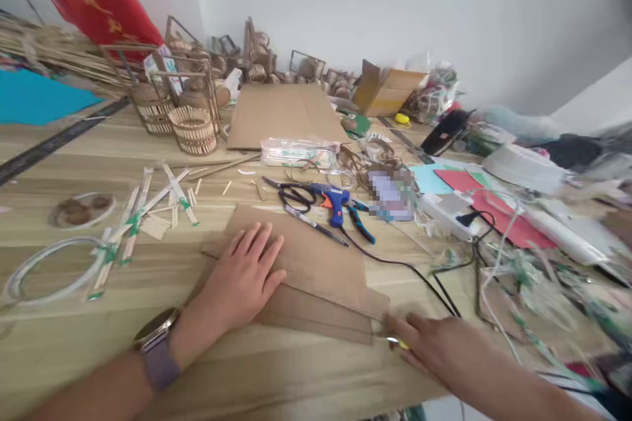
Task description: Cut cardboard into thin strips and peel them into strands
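Note:
My left hand (249, 266), a watch on its wrist, presses flat with spread fingers on a brown cardboard sheet (320, 250). A second cardboard piece (316, 322) shows under the sheet's near edge. At the right end of the cardboard my right hand (419, 342) is closed, somewhat blurred, around a utility knife (397, 343); only a bit of yellow and shiny metal shows. Just beyond the sheet lie a blue hot glue gun (336, 202), a pen (316, 225), pliers with black and blue handles (362, 223) and scissors with black handles (296, 196).
Taped wooden strips (133, 227) and a white ring (54, 270) lie at the left. Small woven baskets (194, 130) stand behind, near a large cardboard sheet (284, 115). A power strip (449, 216), black cables and coloured paper (508, 210) crowd the right side.

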Demonstrator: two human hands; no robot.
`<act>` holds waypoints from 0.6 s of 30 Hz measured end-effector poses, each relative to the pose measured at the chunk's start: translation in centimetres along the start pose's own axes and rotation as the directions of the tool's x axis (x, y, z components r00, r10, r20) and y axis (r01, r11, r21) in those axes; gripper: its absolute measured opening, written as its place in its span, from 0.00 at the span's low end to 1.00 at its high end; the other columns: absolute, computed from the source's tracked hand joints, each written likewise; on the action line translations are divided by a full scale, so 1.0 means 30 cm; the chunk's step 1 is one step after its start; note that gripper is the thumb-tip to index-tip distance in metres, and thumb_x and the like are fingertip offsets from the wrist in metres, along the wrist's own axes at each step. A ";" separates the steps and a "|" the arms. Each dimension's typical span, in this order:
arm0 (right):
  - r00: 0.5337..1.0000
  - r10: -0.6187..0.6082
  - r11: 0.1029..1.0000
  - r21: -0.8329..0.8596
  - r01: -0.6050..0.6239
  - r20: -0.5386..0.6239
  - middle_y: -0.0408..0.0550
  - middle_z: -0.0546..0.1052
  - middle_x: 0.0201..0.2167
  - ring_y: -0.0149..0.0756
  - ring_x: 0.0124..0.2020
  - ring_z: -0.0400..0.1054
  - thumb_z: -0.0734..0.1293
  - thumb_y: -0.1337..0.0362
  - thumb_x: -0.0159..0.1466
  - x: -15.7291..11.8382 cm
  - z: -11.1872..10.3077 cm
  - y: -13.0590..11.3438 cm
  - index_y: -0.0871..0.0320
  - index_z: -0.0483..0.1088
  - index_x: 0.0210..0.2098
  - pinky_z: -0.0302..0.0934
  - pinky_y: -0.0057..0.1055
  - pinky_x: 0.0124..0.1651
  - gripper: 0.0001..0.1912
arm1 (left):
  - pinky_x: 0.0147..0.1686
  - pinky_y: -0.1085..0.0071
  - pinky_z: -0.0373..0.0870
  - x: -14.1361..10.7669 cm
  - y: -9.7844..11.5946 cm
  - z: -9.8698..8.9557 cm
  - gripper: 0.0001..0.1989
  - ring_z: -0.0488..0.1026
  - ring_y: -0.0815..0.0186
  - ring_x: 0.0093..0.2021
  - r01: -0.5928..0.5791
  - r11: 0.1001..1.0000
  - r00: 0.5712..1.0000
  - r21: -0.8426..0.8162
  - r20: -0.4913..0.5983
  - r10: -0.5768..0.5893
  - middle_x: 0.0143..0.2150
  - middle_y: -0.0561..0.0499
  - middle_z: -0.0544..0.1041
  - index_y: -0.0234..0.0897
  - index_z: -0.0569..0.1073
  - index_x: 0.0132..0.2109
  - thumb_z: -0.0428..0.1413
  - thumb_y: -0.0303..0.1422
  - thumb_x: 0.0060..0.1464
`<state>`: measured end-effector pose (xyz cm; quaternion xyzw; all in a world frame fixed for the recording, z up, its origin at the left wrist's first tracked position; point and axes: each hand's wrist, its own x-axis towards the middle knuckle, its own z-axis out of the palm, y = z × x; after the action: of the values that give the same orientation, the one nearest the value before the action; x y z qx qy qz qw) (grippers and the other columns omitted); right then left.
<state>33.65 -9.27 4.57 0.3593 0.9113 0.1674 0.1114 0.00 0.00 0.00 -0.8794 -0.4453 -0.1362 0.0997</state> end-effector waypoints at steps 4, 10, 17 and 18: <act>1.000 0.009 1.000 0.017 -0.009 0.018 0.39 0.73 0.22 0.32 0.13 0.68 0.58 0.69 0.68 -0.007 -0.002 -0.007 0.57 0.61 0.43 0.43 0.33 0.16 0.05 | 0.60 0.47 0.63 -0.004 0.004 0.000 0.26 0.63 0.43 0.64 -0.026 0.999 1.000 0.026 0.000 0.026 0.66 0.33 0.65 0.30 0.69 0.63 0.44 0.43 0.68; 0.999 0.013 0.999 0.032 -0.014 0.041 0.39 0.73 0.22 0.34 0.14 0.69 0.57 0.67 0.69 -0.011 0.004 -0.003 0.56 0.60 0.41 0.43 0.34 0.16 0.02 | 0.60 0.47 0.62 -0.005 0.003 0.007 0.27 0.62 0.44 0.65 -0.023 0.999 1.000 0.024 -0.010 0.024 0.66 0.33 0.65 0.30 0.68 0.64 0.43 0.43 0.68; 0.996 0.034 0.992 0.120 -0.044 0.087 0.38 0.73 0.22 0.35 0.15 0.70 0.60 0.65 0.69 -0.013 0.013 -0.006 0.54 0.60 0.38 0.46 0.32 0.16 0.02 | 0.62 0.48 0.60 -0.008 0.004 0.013 0.26 0.61 0.45 0.66 0.002 1.000 1.000 -0.004 0.002 -0.002 0.67 0.35 0.64 0.32 0.68 0.64 0.43 0.43 0.68; 0.994 0.039 0.989 0.142 -0.053 0.098 0.38 0.74 0.22 0.35 0.15 0.71 0.60 0.65 0.69 -0.013 0.012 -0.002 0.54 0.60 0.38 0.46 0.31 0.16 0.02 | 0.62 0.48 0.60 -0.009 0.005 0.014 0.26 0.61 0.45 0.66 0.006 1.000 1.000 -0.007 0.002 -0.006 0.67 0.35 0.64 0.33 0.68 0.64 0.43 0.43 0.68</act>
<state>34.02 -9.50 4.26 0.3948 0.9062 0.0864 0.1242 0.04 -0.15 -0.49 -0.8785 -0.4475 -0.1372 0.0959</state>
